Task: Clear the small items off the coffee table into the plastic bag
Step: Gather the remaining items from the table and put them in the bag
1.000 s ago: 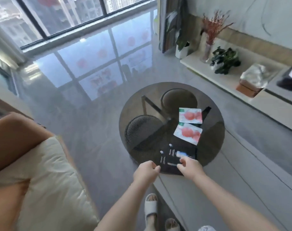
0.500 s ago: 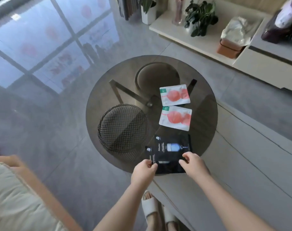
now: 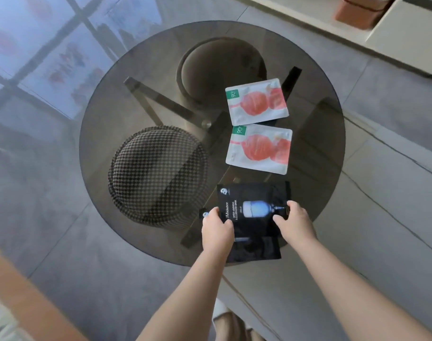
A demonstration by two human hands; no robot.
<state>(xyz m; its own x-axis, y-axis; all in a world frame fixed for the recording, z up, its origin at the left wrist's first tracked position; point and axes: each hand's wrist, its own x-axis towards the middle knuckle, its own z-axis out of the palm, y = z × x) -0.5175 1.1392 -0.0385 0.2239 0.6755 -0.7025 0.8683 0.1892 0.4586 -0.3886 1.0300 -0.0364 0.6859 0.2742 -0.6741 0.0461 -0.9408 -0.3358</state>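
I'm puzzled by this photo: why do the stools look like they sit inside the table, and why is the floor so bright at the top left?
Head view: the round table is smoky see-through glass, so the stools below show through it; the glossy floor mirrors a bright window; the edges are blurred and bent by the wide lens; the pink packets and the hands are sharp.

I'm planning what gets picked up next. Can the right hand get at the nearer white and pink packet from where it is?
Probably yes. The right hand grips the black packet, and the nearer white and pink packet lies flat just beyond, with bare glass between. It must let go first.
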